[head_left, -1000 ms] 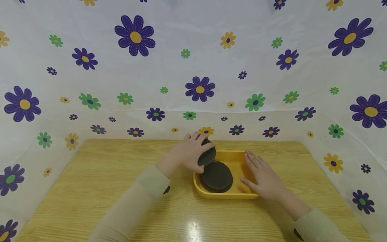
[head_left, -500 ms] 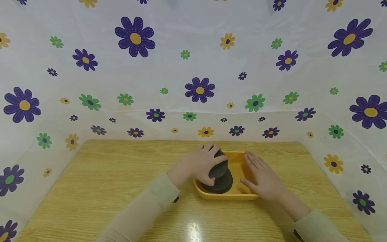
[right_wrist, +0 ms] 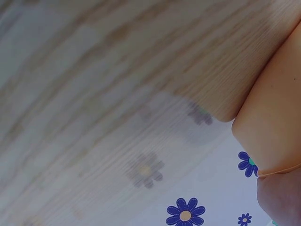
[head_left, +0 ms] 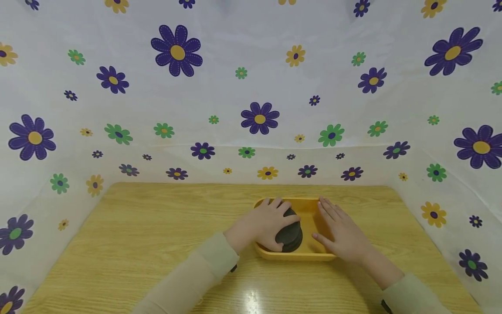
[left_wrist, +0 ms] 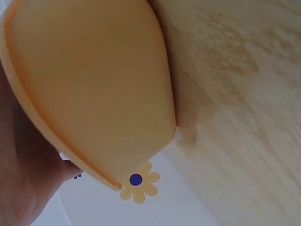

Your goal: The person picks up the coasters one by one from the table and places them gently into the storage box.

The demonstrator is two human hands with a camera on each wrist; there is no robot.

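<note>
My left hand (head_left: 266, 224) reaches over the left end of a yellow tray (head_left: 298, 257), its fingers and thumb spread round the edge of a dark round disc (head_left: 288, 233). Beneath that disc lies a second dark disc (head_left: 297, 245), mostly covered by the upper one and the hand. My right hand (head_left: 347, 237) rests on the tray's right end with straight fingers along the rim and the thumb over the inside. In the left wrist view, the tray's outer wall (left_wrist: 94, 84) hides most of the left hand (left_wrist: 23, 179). The right wrist view catches the tray's other end (right_wrist: 275, 113).
The tray stands on a wood-grain table (head_left: 157, 226), toward its back edge. White cloth (head_left: 219, 96) printed with purple, green and yellow flowers rises behind the table and along both sides.
My left hand has carried the upper disc rightward and down from the tray's left rim onto the disc in the tray. The right hand has stayed on the tray's right end.
</note>
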